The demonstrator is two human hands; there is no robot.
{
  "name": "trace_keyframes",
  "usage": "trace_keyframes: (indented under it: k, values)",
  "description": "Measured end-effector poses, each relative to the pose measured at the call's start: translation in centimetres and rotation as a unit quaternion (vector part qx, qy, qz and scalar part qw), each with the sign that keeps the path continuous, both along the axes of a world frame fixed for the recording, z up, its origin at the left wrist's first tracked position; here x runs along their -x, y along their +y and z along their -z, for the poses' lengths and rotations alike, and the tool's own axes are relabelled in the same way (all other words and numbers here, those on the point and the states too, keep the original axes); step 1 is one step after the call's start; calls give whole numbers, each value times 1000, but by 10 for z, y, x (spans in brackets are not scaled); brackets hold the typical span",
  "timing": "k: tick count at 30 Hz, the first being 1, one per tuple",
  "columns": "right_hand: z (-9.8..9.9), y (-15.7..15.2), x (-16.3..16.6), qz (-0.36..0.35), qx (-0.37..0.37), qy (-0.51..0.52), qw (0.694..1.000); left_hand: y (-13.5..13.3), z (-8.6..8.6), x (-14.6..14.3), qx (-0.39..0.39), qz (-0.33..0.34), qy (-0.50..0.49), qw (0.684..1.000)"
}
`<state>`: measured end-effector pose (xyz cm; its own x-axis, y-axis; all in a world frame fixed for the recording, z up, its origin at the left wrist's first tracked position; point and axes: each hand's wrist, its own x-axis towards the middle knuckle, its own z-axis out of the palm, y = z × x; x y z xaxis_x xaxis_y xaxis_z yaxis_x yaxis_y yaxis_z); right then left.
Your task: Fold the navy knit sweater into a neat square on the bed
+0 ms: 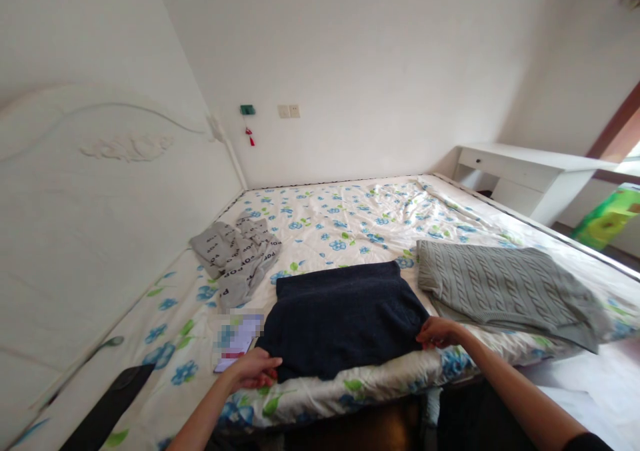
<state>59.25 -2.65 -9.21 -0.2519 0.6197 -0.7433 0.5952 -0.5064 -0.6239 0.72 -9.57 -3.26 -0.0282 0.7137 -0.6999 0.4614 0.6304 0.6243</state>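
A folded navy-blue knit garment (345, 318) lies flat near the front edge of the bed; its exact kind does not show. My left hand (256, 369) pinches its near left corner, with thumb and fingers pressed together. At the near right corner, my right hand (440, 332) is closed on the cloth in the same way. To the right lies a folded grey-green cable-knit sweater (505, 291), apart from my right hand. Beyond my left hand rests a flat blurred rectangular item (239, 338), partly beside the navy cloth.
Crumpled grey printed cloth (240, 254) lies at the left of the flowered bedsheet (340, 228). A black strap-like item (110, 404) is at the near left. The white headboard (110, 224) bounds the left side, and a white desk (530, 168) stands at the far right.
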Motion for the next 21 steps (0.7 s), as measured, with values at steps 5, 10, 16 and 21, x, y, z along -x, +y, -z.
trace_keyframes:
  k: [5, 10, 16, 21]
  values:
    - [-7, 2, -2, -33, -4, -25, 999, -3, 7, 5, -3, 87, 5, 996]
    - [-1, 0, -16, -89, 29, -136, 986, -11, 6, 22, 48, 179, 32, 982]
    - [8, 25, -37, 17, -56, -119, 991, 8, -3, 43, 21, 69, 52, 996]
    - [5, 71, -34, 149, -235, -82, 957, 60, -19, 43, -200, -82, 116, 970]
